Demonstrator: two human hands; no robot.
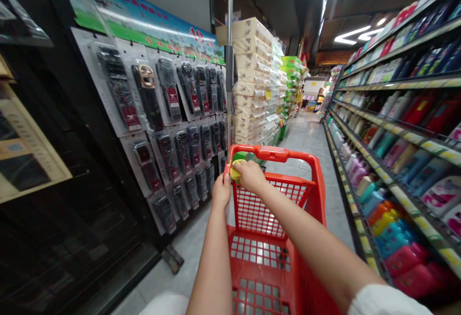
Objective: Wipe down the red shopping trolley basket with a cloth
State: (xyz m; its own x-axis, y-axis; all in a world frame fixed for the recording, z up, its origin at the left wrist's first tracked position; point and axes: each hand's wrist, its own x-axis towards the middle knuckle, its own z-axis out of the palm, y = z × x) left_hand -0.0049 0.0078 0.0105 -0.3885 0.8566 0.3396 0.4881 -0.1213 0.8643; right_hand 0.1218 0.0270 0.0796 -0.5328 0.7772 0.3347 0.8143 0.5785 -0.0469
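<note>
A red plastic shopping cart (273, 152) stands in front of me, its grid basket facing up. At its far left corner my left hand (221, 191) is closed around the rim, near the foot of an upright metal pole (230, 12). Just to the right, my right hand (251, 176) presses a small yellow cloth (236, 170) against the same corner. The fingers partly cover the cloth, and its full shape is hidden. Green material shows behind it.
A rack of packaged belts (173, 94) stands on the left. Beyond it rise stacked cream-coloured packs (250, 79). Shelves of bottles (392, 156) run along the right. The grey tiled aisle (306, 132) leads away between them.
</note>
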